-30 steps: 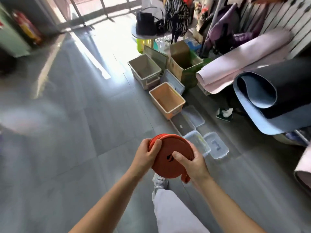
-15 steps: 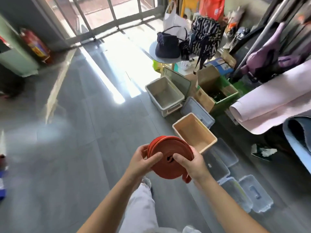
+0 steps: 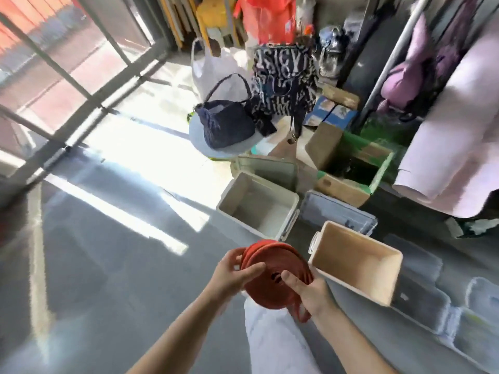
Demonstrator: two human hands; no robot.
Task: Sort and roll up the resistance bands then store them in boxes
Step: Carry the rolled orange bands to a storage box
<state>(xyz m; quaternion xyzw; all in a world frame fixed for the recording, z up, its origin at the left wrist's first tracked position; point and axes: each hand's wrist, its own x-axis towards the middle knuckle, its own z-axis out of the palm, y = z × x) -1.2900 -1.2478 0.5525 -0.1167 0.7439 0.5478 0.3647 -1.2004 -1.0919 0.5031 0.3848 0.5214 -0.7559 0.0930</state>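
Beside the box [image 3: 353, 286] rim, left hand [image 3: 232, 273] and right hand [image 3: 310, 295] grip rolled band [image 3: 270, 292] above open floor [image 3: 121, 265].

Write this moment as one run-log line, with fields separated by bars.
red band roll: rolled up, not yet boxed | left hand: holds roll | right hand: holds roll | beige box: open, empty

Both hands, left [image 3: 229, 276] and right [image 3: 310, 295], hold a rolled red band [image 3: 272, 276] near a beige box [image 3: 356, 263].

Bright daylight through window [image 3: 67, 58] at upper left, blown-out glare on grey floor [image 3: 151, 157]. Motion blur throughout, wide-angle stretching worst at frame edges.
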